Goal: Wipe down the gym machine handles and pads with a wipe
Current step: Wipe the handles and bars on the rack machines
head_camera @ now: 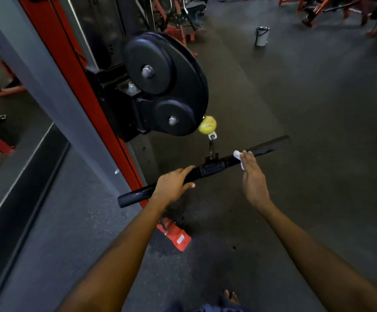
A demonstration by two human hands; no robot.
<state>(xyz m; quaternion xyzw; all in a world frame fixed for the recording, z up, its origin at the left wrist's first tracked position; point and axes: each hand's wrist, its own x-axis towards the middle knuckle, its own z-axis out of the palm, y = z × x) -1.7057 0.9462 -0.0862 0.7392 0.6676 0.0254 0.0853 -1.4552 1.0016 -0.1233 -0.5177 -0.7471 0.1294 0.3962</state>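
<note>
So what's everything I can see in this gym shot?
bar handle: one, black, hanging from the cable clip, slanting across the middle
wipe: one, white, on the bar right of centre, under the right fingers
ball: one, yellow, on the cable just above the clip
pulley housing: one, black, mounted on the post, upper centre
machine post: one, red and grey, left side
bucket: one, white, on the floor, upper right
other machines: several, red, along the top edge, blurred
foot: one, bare, bottom edge
left hand: gripping the bar left of centre
right hand: fingers straight, pressing the wipe onto the bar
</note>
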